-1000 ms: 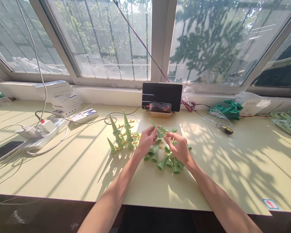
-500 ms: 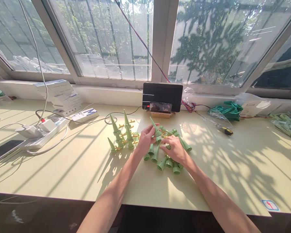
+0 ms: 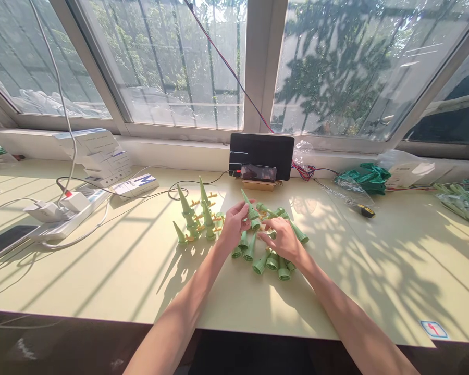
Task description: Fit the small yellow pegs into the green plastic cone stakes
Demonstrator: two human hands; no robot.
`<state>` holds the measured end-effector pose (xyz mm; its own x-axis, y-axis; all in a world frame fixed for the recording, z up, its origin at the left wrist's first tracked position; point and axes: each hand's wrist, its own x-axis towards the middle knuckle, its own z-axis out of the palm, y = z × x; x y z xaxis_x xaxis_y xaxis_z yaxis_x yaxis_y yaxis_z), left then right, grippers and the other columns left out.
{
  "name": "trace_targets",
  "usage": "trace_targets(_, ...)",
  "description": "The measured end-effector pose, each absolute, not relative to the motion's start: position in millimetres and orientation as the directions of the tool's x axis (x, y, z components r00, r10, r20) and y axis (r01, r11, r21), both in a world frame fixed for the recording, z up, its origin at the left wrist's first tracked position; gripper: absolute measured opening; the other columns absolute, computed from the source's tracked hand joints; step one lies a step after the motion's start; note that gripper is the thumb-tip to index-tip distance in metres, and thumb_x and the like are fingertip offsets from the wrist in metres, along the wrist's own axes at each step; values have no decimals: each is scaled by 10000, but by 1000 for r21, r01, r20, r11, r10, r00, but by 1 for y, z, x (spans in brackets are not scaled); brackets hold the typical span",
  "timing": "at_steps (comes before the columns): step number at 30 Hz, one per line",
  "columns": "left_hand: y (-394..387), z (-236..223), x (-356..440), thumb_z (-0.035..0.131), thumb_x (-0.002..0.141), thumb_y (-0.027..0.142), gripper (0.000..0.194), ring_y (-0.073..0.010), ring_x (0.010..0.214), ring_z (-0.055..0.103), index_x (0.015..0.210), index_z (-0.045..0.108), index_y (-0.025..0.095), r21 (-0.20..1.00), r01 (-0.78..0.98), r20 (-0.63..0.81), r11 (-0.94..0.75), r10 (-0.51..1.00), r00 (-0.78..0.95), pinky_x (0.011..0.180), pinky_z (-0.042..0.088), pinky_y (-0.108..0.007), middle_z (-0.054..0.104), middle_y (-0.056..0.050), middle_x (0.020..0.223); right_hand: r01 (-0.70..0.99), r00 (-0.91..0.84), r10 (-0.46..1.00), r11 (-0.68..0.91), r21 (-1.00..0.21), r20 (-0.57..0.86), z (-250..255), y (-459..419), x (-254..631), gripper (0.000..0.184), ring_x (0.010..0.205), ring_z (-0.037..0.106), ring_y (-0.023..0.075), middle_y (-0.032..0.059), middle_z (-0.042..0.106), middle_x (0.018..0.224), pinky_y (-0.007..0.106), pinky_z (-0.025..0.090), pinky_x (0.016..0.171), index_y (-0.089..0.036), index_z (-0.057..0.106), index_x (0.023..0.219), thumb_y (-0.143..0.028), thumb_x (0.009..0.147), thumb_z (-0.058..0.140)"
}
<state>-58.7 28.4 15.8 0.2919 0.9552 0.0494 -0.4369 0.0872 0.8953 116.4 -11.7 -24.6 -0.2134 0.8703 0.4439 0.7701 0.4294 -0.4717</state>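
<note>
1. At centre, left hand [image 3: 235, 223] has fingers closed on green cone [image 3: 252, 213], tip toward eleven o'clock.
2. At cone's four o'clock, right hand [image 3: 283, 237], fingers half-curled; fingertips blend into clutter, can't tell if holding anything.
3. Nine o'clock: green spikes [image 3: 208, 223] standing.
4. Five o'clock: loose cones [image 3: 272, 262] lying on table [image 3: 133, 281].

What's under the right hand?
Green cones show around the right hand, several with open ends facing the person. Whatever lies directly beneath its palm is hidden.
</note>
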Motion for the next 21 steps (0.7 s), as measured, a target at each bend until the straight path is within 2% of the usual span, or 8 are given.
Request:
trace_targets(6,29,16,-58,796,726,466,474,-39,478,342,1065,727,143,896,-431,24,111,955,296,436,183,-222,592,-25,740,750,-54,839,392,-532,541,-20,-5,131,210,900,646,275,90,746,931,405,502,814,-243,711,1013,-237,945,513)
trace_targets(8,30,15,-58,793,726,464,466,-40,471,332,1058,728,144,895,-431,29,110,953,303,437,170,-225,576,-18,721,761,-34,839,373,-530,543,-23,0,138,238,924,651,284,94,748,953,423,508,843,-240,718,1023,-193,928,505)
trace_targets(13,30,14,-58,779,740,461,448,-48,466,319,1056,723,149,894,-437,46,97,951,306,437,153,-229,522,6,671,816,-73,855,347,-463,513,-36,9,148,249,954,658,309,91,759,924,470,510,878,-250,733,1050,-202,928,521)
trace_targets(21,29,18,-58,775,739,446,428,-54,453,327,1038,711,146,891,-444,37,95,959,280,424,161,-222,476,27,622,821,-91,867,344,-456,490,-37,7,143,270,938,678,284,91,772,965,478,510,910,-215,749,1009,-241,961,485)
